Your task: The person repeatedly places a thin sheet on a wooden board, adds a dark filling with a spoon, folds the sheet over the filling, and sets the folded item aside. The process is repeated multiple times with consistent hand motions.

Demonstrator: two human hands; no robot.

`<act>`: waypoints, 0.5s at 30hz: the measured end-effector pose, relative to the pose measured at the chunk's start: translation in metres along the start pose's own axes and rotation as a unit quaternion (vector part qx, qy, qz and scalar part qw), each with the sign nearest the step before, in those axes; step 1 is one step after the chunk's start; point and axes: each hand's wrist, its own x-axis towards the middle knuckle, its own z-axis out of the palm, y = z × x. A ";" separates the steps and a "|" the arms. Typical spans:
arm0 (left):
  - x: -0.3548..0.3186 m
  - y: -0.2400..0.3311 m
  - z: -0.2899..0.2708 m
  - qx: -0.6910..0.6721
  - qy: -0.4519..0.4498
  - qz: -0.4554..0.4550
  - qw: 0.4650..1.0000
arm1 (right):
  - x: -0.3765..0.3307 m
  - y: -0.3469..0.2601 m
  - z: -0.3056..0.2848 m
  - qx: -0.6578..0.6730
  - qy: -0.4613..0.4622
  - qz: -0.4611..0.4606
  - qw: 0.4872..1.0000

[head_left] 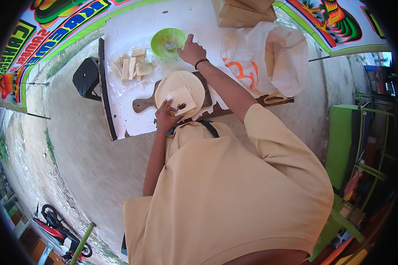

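A square pale wrapper sheet [188, 100] with a small heap of dark filling [181, 106] lies on a round cream-coloured board or plate [167, 84]. My left hand [165, 116] holds the sheet's near left edge, thumb and fingers against it. Under the round piece sits a wooden paddle-shaped board [142, 105], its handle to the left. Farther off, my right hand [192, 51] grips the right rim of a green bowl [159, 43], index finger stretched along the outside. Inside the bowl is a little whitish stuff and something small and shiny.
Left of the bowl, several folded pale wrapper pieces [132, 66] lie on clear plastic. A white plastic bag [292, 57] with orange print stands right, below a brown cardboard box [241, 15]. The worn white table [124, 117] has a dark left edge; a black stool [87, 78] is beside it.
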 end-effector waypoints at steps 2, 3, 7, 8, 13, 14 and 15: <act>0.000 -0.003 0.002 -0.001 -0.007 0.003 1.000 | 0.019 0.003 0.014 -0.009 -0.093 0.032 0.995; 0.000 -0.005 0.004 -0.001 -0.008 0.002 1.000 | 0.029 0.009 0.024 0.009 -0.072 0.032 0.997; -0.001 -0.002 0.007 0.011 0.002 -0.012 1.000 | 0.044 0.017 0.033 0.014 -0.051 -0.011 0.999; -0.001 -0.003 0.007 0.003 0.002 -0.006 1.000 | 0.042 0.017 0.028 0.001 -0.060 -0.027 0.998; 0.000 -0.007 0.002 -0.024 0.003 0.001 1.000 | 0.032 -0.002 0.008 -0.028 -0.034 -0.108 0.993; 0.001 -0.007 0.001 -0.031 0.005 0.002 0.999 | 0.032 -0.003 0.009 -0.025 -0.021 -0.120 0.992; 0.001 -0.007 0.001 -0.033 0.001 0.001 0.999 | 0.031 -0.004 0.010 -0.018 -0.025 -0.126 0.992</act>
